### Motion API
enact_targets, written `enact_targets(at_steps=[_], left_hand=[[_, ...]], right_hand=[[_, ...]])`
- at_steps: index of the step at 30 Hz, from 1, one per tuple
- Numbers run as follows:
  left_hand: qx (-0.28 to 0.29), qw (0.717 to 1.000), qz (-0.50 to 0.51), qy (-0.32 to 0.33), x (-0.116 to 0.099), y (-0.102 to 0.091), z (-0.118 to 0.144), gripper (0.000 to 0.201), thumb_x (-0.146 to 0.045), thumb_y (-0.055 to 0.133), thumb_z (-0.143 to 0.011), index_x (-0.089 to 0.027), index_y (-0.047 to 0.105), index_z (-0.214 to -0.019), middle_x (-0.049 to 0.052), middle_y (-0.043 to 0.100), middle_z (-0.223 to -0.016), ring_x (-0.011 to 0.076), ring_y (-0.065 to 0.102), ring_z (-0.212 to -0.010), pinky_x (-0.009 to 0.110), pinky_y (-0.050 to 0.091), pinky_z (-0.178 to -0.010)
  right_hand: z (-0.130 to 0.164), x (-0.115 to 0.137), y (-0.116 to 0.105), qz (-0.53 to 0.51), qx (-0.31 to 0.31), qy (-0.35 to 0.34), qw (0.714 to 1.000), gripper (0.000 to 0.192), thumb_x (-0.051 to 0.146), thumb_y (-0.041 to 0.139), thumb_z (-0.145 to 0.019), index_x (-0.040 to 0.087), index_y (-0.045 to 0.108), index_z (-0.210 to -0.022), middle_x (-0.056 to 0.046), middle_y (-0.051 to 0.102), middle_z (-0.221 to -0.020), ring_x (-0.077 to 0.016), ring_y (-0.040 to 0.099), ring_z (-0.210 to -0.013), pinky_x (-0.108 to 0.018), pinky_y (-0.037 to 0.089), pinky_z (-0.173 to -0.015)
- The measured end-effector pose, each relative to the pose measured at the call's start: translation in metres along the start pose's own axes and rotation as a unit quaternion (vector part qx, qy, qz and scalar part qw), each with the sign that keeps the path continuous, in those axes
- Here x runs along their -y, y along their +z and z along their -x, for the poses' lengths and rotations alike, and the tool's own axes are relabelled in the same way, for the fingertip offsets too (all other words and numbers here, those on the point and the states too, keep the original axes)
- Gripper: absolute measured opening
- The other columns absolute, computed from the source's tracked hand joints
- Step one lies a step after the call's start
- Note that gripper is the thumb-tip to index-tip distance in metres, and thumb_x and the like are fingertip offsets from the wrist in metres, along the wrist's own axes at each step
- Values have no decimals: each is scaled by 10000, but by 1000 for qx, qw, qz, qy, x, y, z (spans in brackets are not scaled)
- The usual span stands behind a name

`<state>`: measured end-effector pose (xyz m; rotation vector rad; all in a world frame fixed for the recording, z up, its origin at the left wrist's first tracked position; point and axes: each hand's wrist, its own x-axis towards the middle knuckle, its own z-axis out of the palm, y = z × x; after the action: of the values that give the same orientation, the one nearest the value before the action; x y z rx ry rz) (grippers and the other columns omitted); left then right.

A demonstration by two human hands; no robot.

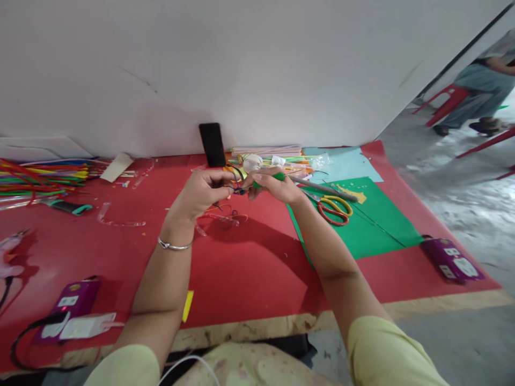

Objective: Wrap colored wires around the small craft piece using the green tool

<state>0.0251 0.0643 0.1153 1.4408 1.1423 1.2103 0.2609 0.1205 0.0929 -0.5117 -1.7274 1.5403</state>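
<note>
My left hand (201,193) is closed in a pinch on a small dark blue bundle of cord or wire (239,191) above the red tabletop. Against its other side press the fingers of my right hand (276,187), which is also closed and has a green-handled tool (277,176) tucked in it. A thin tip seems to stick out from that handle to the right. Below the hands lie clear plastic strips (225,219) and fine orange and dark strands. Scissors with red and yellow handles (336,209) rest right of my right hand.
A black phone (212,145) leans on the white wall. Coloured stems (52,174) and a black-and-teal tool (70,207) lie left. Green sheet (378,225) lies right. Purple boxes (453,260) sit near both front corners. A person (478,80) sits beyond the partition.
</note>
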Motion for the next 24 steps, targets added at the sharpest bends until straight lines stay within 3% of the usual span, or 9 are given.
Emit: enact_targets(at_steps=[3, 5, 7, 9, 12, 14, 16, 19, 24], left_hand=[[-55, 995, -67, 42, 0, 0, 0, 283, -207, 862, -674, -189, 928, -949, 47, 764, -743, 167, 628, -666, 277, 480, -594], [-91, 988, -111, 60, 1, 0, 0, 290, -208, 834, -703, -192, 933, -975, 27, 749, -717, 153, 602, -650, 260, 453, -579], [-124, 980, -140, 72, 1, 2, -1, 306, -188, 811, -707, -193, 933, -987, 5, 727, -699, 131, 570, -630, 243, 414, -563], [-162, 975, -125, 82, 0, 8, -2, 323, -167, 810, -684, -191, 930, -983, -7, 715, -704, 113, 553, -623, 233, 398, -562], [-199, 978, 10, 64, -5, 19, -3, 336, -199, 853, -654, -190, 918, -984, -20, 682, -691, 84, 488, -565, 222, 350, -517], [-164, 977, 134, 7, -9, 23, -4, 324, -223, 887, -614, -182, 902, -935, -32, 627, -629, 66, 420, -509, 214, 288, -474], [-107, 971, 210, -44, -14, 22, -4, 309, -205, 905, -567, -170, 890, -874, -35, 596, -592, 51, 382, -491, 202, 244, -458], [-45, 966, 243, -76, -17, 15, -3, 302, -173, 897, -541, -171, 890, -842, -41, 575, -561, 42, 370, -481, 193, 250, -455], [-63, 979, 183, -56, -14, 1, -2, 334, -142, 921, -558, -160, 899, -891, -7, 683, -658, 40, 426, -483, 207, 282, -449]], right_hand=[[1, 4, 7, 105, -22, -62, 992, 546, 658, 623, -1090, 178, 856, -974, -80, 804, -855, -189, 775, -749, -345, 687, -789], [-1, 1, 12, 197, -36, -137, 970, 517, 602, 561, -1143, 196, 843, -992, -81, 800, -884, -201, 772, -839, -369, 675, -883], [-4, -7, 18, 312, -45, -219, 924, 450, 519, 537, -1172, 197, 822, -1040, -112, 814, -1018, -224, 772, -967, -403, 665, -961], [-6, -18, 22, 430, -62, -276, 857, 364, 432, 522, -1186, 191, 793, -1150, -150, 810, -1170, -249, 777, -1086, -437, 666, -1008], [-6, -34, 22, 538, -113, -319, 772, 283, 398, 563, -1177, 194, 744, -1251, -180, 798, -1276, -285, 778, -1207, -483, 667, -1067], [-4, -41, 19, 564, -134, -349, 736, 284, 443, 629, -1150, 193, 739, -1229, -192, 795, -1310, -311, 776, -1239, -495, 669, -1069], [-2, -43, 15, 569, -140, -373, 719, 321, 502, 661, -1125, 199, 753, -1184, -193, 798, -1323, -322, 783, -1225, -495, 672, -1054], [-2, -38, 10, 559, -129, -404, 712, 383, 572, 646, -1117, 212, 774, -1146, -167, 815, -1284, -301, 795, -1190, -474, 679, -1039], [-5, -24, 8, 539, -76, -393, 741, 347, 496, 594, -1165, 209, 786, -1194, -148, 811, -1313, -265, 781, -1236, -441, 668, -1067]])
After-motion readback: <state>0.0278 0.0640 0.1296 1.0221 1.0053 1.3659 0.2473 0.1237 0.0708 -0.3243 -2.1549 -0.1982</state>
